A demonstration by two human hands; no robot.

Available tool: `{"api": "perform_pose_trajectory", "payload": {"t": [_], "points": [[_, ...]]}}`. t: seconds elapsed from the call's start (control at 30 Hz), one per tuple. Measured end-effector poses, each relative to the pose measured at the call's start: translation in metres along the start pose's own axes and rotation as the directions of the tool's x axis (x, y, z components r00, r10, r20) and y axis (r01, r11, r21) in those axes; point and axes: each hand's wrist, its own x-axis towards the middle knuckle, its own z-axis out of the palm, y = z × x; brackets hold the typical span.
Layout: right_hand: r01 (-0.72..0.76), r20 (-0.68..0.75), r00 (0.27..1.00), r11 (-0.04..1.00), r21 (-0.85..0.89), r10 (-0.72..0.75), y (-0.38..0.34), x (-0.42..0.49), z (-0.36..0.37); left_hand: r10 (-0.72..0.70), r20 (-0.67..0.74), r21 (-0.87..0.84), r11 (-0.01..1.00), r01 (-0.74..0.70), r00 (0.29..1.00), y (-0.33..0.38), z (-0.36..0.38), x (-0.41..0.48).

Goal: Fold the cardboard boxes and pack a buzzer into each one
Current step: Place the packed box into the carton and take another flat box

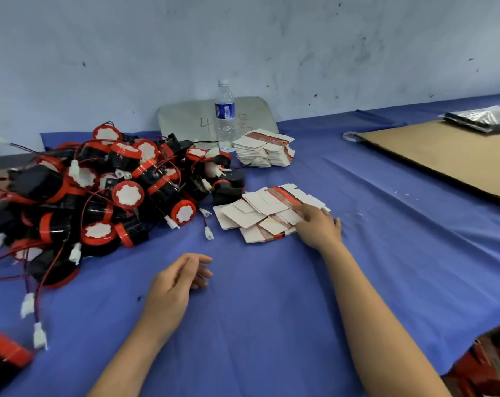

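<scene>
I've got open blue cloth (271,325) from 4 to 7 o'clock, so a hand passes freely there. The buzzer heap (99,196) blocks 9 to 11, and its white connectors (28,305) spill toward 8. Flat box blanks (260,213) lie at 12 with a water bottle (225,116) behind them, and a cardboard sheet (443,156) sits at 2.

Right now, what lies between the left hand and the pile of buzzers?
Only bare blue cloth. The head view shows nothing else lying between the left hand and the pile of buzzers.
</scene>
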Motion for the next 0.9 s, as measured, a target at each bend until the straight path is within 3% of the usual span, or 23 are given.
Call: {"api": "perform_pose_trajectory", "payload": {"t": [0.23, 0.33, 0.4, 0.5, 0.6, 0.67, 0.73, 0.8, 0.9], "points": [[0.043, -0.145, 0.988, 0.995, -0.092, -0.056, 0.006, -0.002, 0.005, 0.004, 0.024, 0.034, 0.999, -0.005, 1.000, 0.000, 0.001, -0.002], [0.029, -0.303, 0.950, 0.990, -0.135, -0.069, 0.003, -0.002, 0.010, 0.012, 0.026, 0.055, 0.998, -0.014, 1.000, -0.001, 0.000, -0.003], [0.007, -0.436, 0.899, 0.995, -0.100, -0.050, 0.001, -0.002, 0.010, 0.013, 0.027, 0.060, 0.998, -0.015, 1.000, -0.002, 0.000, -0.003], [0.049, -0.608, 0.793, 0.990, 0.133, 0.043, 0.001, -0.005, 0.006, 0.014, 0.025, 0.086, 0.996, -0.016, 1.000, -0.003, 0.000, -0.003], [0.149, -0.760, 0.620, 0.921, 0.359, 0.196, -0.002, -0.011, -0.003, 0.023, 0.019, 0.106, 0.994, -0.025, 1.000, -0.001, 0.000, -0.003], [0.271, -0.787, 0.574, 0.854, 0.444, 0.227, -0.009, -0.020, -0.011, 0.031, -0.008, 0.086, 0.996, -0.030, 0.999, 0.002, 0.001, -0.004], [0.407, -0.751, 0.633, 0.745, 0.529, 0.188, -0.019, -0.032, -0.013, 0.042, -0.058, 0.036, 0.999, -0.040, 0.997, 0.006, 0.002, -0.004], [0.467, -0.640, 0.766, 0.630, 0.620, 0.062, -0.035, -0.047, -0.007, 0.053, -0.112, -0.031, 0.998, -0.057, 0.992, 0.010, 0.001, -0.004], [0.445, -0.423, 0.884, 0.628, 0.638, -0.197, -0.059, -0.070, 0.021, 0.030, -0.089, -0.103, 0.994, -0.039, 0.996, 0.016, 0.001, -0.006]]}}
